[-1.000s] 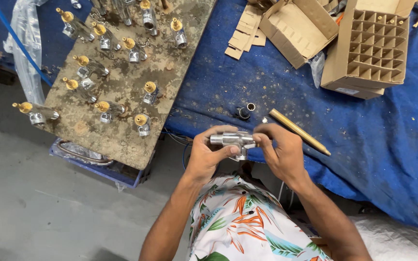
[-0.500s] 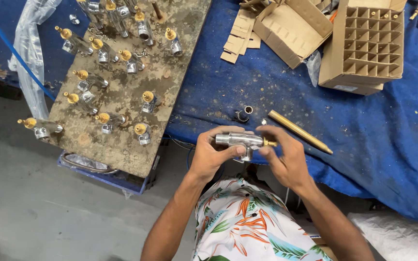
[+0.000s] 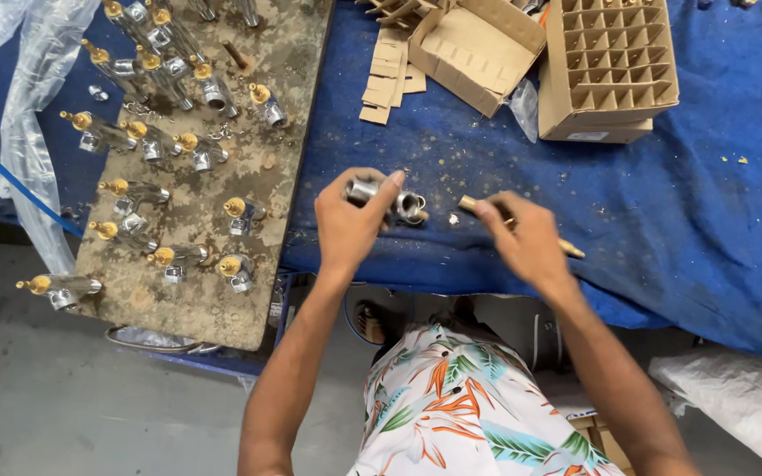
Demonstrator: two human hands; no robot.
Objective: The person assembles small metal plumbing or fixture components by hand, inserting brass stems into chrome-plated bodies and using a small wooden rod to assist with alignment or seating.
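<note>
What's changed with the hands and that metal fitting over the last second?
The right hand has let go of the chrome fitting and moved right, onto the brass rod. The left hand now holds the fitting alone. The cardboard boxes stayed put.

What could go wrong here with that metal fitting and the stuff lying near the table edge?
The left hand alone holds the shiny chrome valve fitting above the blue cloth's edge; it could slip and drop to the floor. The right hand reaches onto the slim brass rod lying near that edge, and might nudge it off.
</note>
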